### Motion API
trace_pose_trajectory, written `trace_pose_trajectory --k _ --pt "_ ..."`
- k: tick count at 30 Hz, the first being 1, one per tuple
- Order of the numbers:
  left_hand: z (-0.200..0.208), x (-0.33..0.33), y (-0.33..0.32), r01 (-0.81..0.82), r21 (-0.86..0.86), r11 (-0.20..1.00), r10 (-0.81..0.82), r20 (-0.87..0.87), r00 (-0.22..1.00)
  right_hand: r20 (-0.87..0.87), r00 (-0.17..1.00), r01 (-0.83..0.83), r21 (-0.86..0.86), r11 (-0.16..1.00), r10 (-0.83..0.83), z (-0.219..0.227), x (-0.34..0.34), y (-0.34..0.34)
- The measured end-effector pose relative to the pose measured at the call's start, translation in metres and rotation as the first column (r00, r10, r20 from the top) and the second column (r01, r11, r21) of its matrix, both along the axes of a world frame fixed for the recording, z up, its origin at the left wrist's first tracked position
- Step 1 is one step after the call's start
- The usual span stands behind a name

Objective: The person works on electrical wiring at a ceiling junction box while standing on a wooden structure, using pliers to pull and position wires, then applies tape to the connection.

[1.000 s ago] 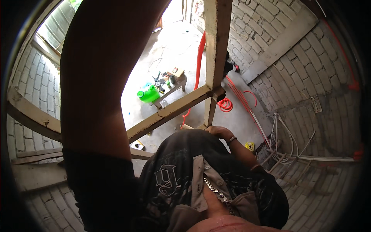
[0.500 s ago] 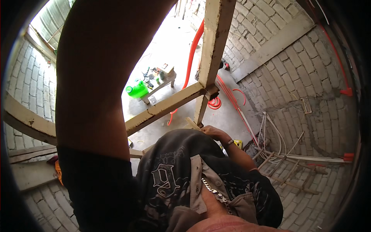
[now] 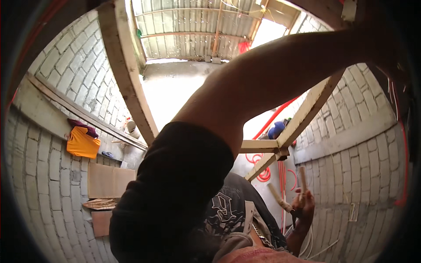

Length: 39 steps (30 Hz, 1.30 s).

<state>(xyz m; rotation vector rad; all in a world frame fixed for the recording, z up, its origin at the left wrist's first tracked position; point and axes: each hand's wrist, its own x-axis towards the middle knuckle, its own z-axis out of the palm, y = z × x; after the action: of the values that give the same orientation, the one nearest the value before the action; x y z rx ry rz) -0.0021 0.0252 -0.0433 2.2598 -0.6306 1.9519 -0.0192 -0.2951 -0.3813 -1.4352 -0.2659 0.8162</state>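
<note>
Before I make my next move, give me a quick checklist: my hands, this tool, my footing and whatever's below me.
1. Right hand has the two-handled tool: ok, the fingers are around a pale handle.
2. Tool handles together: not ok, they stand spread apart.
3. Tool's working end free: cannot tell, it is not clearly visible by the hand.
4. Left hand securely placed: cannot tell, the arm reaches across to the upper right, where the hand is lost in shadow.
5. Footing sound: cannot tell, the feet are out of view.
6. Red coil apart from the hands: ok, it lies on the floor, beyond the beige frame.
</note>
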Motion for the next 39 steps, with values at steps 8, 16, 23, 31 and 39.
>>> trace_pose_trajectory --k 8,16,23,31,39 --pt "-0.095 -0.027 -0.049 0.376 0.474 0.796 -0.083 -0.531 0.844 -0.508 0.805 0.561 0.479 0.676 -0.308 -0.001 -0.006 0.04" --pt "-0.209 -0.041 -0.038 0.66 -0.027 0.751 -0.451 -0.751 0.483 -0.497 0.853 0.496 0.674 0.548 -0.16 0.004 -0.007 0.071" --pt "-0.235 -0.059 -0.031 0.71 -0.21 0.672 -0.615 -0.693 0.377 0.633 0.552 0.464 0.308 0.831 -0.543 0.027 -0.013 0.078" --pt "-0.24 -0.066 -0.024 0.652 -0.314 0.69 -0.706 -0.492 0.51 -0.179 0.689 0.652 0.578 0.491 -0.703 0.077 -0.03 0.108" --pt "-0.198 -0.076 -0.006 0.721 -0.533 0.442 -0.87 -0.062 0.488 -0.207 0.964 0.111 0.884 0.455 0.167 0.056 -0.005 0.081"
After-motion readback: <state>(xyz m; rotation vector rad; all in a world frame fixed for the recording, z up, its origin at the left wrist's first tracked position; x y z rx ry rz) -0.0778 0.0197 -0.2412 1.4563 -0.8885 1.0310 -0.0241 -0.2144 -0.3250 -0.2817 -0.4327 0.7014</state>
